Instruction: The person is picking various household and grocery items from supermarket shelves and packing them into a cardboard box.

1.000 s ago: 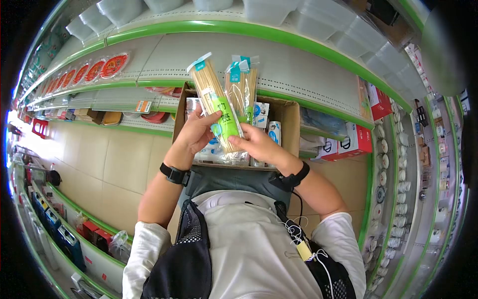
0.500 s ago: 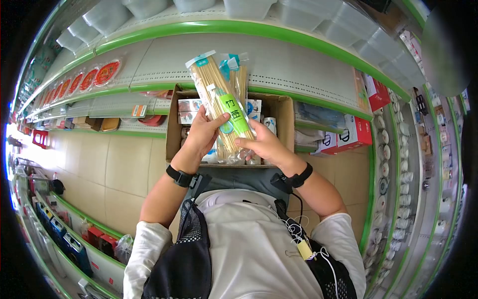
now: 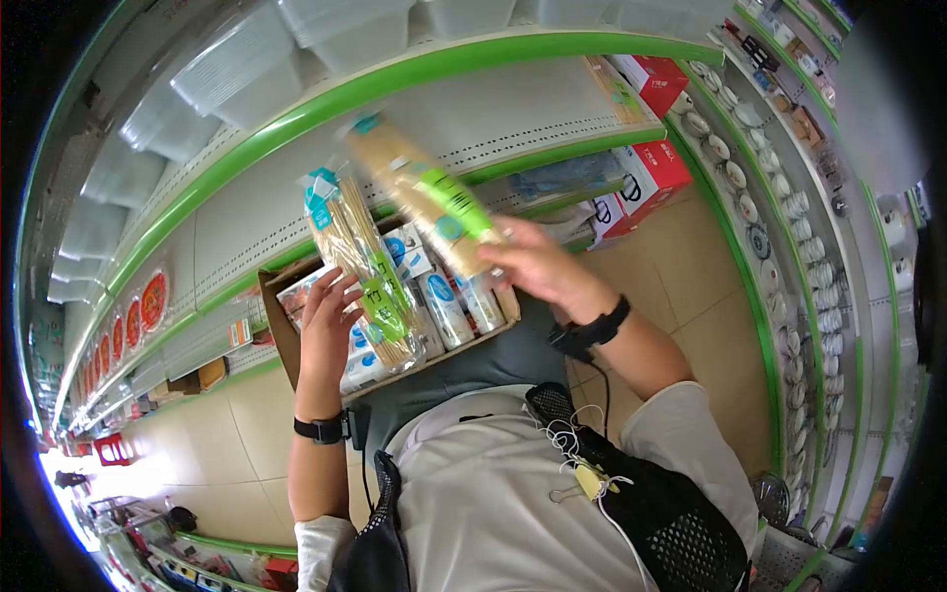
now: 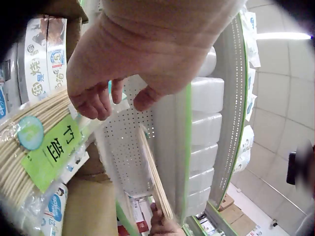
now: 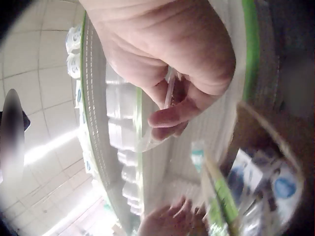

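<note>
Detail of handling: the left hand (image 3: 330, 316) grips the left skewer pack (image 3: 360, 261), fingers curled round its lower half, top pointing to 11 o'clock; the right hand (image 3: 538, 266) pinches the blurred right skewer pack (image 3: 424, 192), slanting toward 10 o'clock. Both packs are held apart above the cardboard box (image 3: 279, 331), which lies at 6 o'clock, below the shelf (image 3: 444, 65)

Glossy clear plastic packs (image 3: 367, 271) of pale wooden skewers, a matt brown cardboard box (image 3: 279, 318).
</note>
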The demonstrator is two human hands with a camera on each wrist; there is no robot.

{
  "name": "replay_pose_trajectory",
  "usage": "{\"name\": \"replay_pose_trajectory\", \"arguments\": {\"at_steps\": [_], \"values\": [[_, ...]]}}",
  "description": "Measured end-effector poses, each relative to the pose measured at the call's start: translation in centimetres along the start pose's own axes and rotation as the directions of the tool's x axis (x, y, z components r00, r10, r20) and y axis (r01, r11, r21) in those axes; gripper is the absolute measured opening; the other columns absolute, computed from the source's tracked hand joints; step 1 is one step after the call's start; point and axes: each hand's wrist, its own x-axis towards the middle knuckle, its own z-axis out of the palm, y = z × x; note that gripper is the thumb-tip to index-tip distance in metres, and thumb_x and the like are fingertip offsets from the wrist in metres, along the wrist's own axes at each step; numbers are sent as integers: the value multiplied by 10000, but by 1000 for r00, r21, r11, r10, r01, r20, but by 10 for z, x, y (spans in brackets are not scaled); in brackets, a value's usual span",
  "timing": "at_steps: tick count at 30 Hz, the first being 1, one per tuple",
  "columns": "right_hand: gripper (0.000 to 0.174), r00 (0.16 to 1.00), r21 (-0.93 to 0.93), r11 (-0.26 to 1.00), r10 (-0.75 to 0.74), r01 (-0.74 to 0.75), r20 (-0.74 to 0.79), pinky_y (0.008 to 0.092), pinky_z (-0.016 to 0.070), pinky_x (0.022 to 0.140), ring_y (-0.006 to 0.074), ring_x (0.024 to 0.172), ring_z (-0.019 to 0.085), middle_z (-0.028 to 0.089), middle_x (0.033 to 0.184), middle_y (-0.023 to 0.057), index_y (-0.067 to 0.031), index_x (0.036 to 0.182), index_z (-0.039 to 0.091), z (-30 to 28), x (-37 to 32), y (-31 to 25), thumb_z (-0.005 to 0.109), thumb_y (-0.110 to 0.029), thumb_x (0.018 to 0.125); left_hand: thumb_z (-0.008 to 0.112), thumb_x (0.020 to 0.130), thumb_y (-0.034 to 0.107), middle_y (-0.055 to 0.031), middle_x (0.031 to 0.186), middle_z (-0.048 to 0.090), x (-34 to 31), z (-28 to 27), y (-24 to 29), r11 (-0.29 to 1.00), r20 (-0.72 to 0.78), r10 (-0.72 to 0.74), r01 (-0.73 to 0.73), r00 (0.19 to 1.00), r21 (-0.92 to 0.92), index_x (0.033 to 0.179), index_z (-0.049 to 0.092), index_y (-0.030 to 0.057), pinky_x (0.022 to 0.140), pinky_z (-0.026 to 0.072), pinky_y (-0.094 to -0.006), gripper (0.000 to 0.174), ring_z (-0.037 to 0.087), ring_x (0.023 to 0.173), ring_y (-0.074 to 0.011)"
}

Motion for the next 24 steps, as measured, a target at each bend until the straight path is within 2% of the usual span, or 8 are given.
{"name": "replay_pose_trajectory", "arguments": {"at_steps": [4, 8, 14, 16, 17, 18, 20, 24], "values": [[401, 964, -167, 984, -97, 57, -248, 219, 523, 534, 133, 752, 698, 694, 1053, 67, -69, 1329, 536, -97, 4, -77, 664, -134, 954, 565, 951, 149, -37, 1173, 639, 3, -39, -17, 998, -230, -44, 51, 972, 27, 1226, 565, 96, 802, 434, -276, 279, 573, 948, -118], [342, 903, -276, 959, -177, 69, -391, 208, 484, 536, 114, 745, 681, 688, 1016, 42, -78, 1270, 564, -172, 29, -115, 670, -164, 957, 583, 938, 130, -20, 1113, 658, 4, -42, -24, 999, -258, -47, 42, 965, -26, 1186, 571, 114, 784, 430, -266, 249, 569, 879, -102], [418, 813, -546, 829, -232, -123, -535, 260, 503, 604, 155, 758, 697, 699, 846, 58, -48, 1203, 617, -319, 89, -170, 724, -320, 904, 583, 947, 126, -29, 1081, 660, 4, -57, -29, 997, -358, -69, 56, 931, -47, 1196, 565, 103, 801, 439, -271, 250, 564, 877, -115], [582, 800, -878, 237, -363, -416, -477, 351, 535, 667, 243, 732, 696, 711, 811, 69, -31, 1241, 601, -352, 105, -174, 735, -442, 851, 577, 964, 116, -37, 1126, 639, 10, -61, -30, 998, -358, -55, 49, 932, -26, 1230, 558, 76, 820, 450, -282, 269, 567, 908, -130], [665, 807, -853, 208, -279, -478, -520, 455, 538, 809, 331, 902, 691, 721, 1036, 125, -71, 1316, 565, -358, 106, -180, 716, -496, 828, 565, 976, 97, -41, 1176, 610, 8, -60, -30, 999, -342, -35, 46, 939, 25, 1258, 552, 50, 844, 453, -294, 286, 566, 939, -138], [665, 807, -853, 209, -278, -478, -521, 455, 538, 809, 331, 902, 691, 721, 1036, 125, -71, 1316, 565, -339, 101, -182, 716, -496, 828, 565, 976, 97, -41, 1176, 610, 8, -58, -29, 999, -343, -36, 48, 939, 27, 1258, 552, 50, 844, 453, -294, 286, 566, 939, -138], [680, 643, -696, -258, -671, -671, -371, 496, 472, 994, 377, 1206, 588, 587, 1360, 203, -183, 1439, 490, -280, 86, -178, 635, -536, 877, 560, 981, 87, -34, 1202, 592, 9, -53, -29, 991, -345, 17, 30, 938, 131, 1263, 555, 43, 856, 452, -303, 285, 566, 956, -138], [705, 701, -746, -160, -510, -646, -498, 512, 342, 1140, 415, 1417, 371, 363, 1557, 217, -297, 1529, 374, -345, 114, -159, 526, -606, 912, 562, 977, 92, -38, 1185, 601, 11, -49, -29, 997, -367, -5, 32, 930, 68, 1257, 560, 47, 857, 450, -305, 284, 568, 949, -139]]}}
